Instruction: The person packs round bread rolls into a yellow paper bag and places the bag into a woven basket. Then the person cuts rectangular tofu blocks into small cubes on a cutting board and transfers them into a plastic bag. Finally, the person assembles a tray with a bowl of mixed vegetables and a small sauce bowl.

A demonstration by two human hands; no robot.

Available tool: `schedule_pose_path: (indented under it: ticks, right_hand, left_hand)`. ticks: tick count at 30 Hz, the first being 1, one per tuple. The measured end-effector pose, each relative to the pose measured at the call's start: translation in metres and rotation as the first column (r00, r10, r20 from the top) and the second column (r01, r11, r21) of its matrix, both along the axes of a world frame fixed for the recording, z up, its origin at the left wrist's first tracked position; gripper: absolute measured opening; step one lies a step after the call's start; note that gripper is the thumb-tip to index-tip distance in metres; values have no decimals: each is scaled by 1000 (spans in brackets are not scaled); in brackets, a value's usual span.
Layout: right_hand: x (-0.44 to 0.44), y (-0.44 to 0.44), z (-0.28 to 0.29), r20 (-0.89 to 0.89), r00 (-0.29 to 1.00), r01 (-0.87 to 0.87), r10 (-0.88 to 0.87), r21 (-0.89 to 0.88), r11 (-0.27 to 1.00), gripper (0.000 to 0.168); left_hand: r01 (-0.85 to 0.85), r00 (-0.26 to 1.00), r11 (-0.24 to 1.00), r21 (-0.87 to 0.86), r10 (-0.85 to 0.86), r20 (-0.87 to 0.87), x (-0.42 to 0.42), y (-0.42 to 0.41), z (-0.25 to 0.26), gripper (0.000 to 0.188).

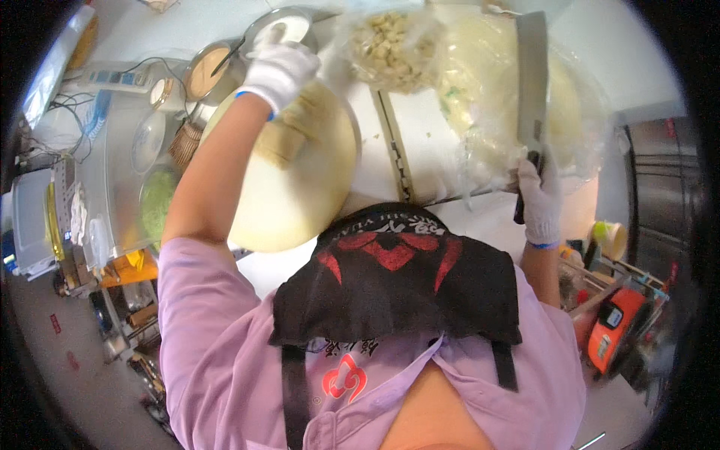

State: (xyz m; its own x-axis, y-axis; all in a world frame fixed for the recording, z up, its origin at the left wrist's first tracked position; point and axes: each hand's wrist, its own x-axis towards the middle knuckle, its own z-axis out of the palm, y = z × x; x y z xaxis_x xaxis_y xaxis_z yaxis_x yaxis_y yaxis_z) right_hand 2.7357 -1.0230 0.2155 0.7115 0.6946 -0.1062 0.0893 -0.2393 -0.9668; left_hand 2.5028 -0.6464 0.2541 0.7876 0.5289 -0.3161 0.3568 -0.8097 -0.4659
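My left hand [280, 72], in a white knitted glove, hangs over the near rim of a metal bowl with white contents [292, 28]. Its fingers point into the bowl and are blurred, so I cannot tell whether they pinch anything. In my right hand [541, 194], also gloved, is the black handle of a long, broad-bladed kitchen knife [532, 79], its blade pointing away from me. Below my left hand a round cutting board [275, 214] bears pale, blocky pieces of food [284, 143], partly hidden by the hand and wrist.
A clear bag of pale chunks [388, 48] stands beyond the board. Larger plastic bags of pale yellow food [478, 84] lie right, behind the knife. A bowl of tan contents [207, 73], a ribbed brown object [185, 143] and a container of green contents [157, 199] are left.
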Motion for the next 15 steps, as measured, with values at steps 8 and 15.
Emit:
schedule_pose_path:
  ticks: [8, 15]
  right_hand:
    - [5, -1, -3, -93, 996, 11, -5, 68, 998, 48]
    - [-2, 26, 1, -56, 993, -96, 101, 87, 992, 55]
  left_hand:
    - [-384, 884, 898, -215, 425, 194, -123, -64, -98, 103]
    - [-557, 818, 808, -192, 573, 40, -157, -32, -80, 82]
